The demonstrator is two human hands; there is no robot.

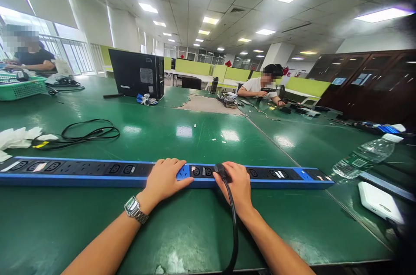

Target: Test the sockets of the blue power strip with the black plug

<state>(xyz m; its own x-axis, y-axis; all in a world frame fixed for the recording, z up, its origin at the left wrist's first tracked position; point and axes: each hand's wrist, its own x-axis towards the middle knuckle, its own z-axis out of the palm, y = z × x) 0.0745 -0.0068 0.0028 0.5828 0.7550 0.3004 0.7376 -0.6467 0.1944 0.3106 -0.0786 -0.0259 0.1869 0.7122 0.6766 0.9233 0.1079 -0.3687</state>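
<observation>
A long blue-and-black power strip lies across the table in front of me, with rows of black sockets and some blue ones. My left hand grips it near the middle, fingers over the top to the far edge and thumb along the front, beside a blue socket. Just to the right, my right hand has its fingers closed around a black power plug at the strip's socket face. Whether the plug's pins sit in a socket cannot be seen. Its thick black cable hangs down toward the table's near edge.
On the green table are a coiled black cable, a black computer case, gloves and a green basket. A water bottle and white box lie right. Two other people sit farther off.
</observation>
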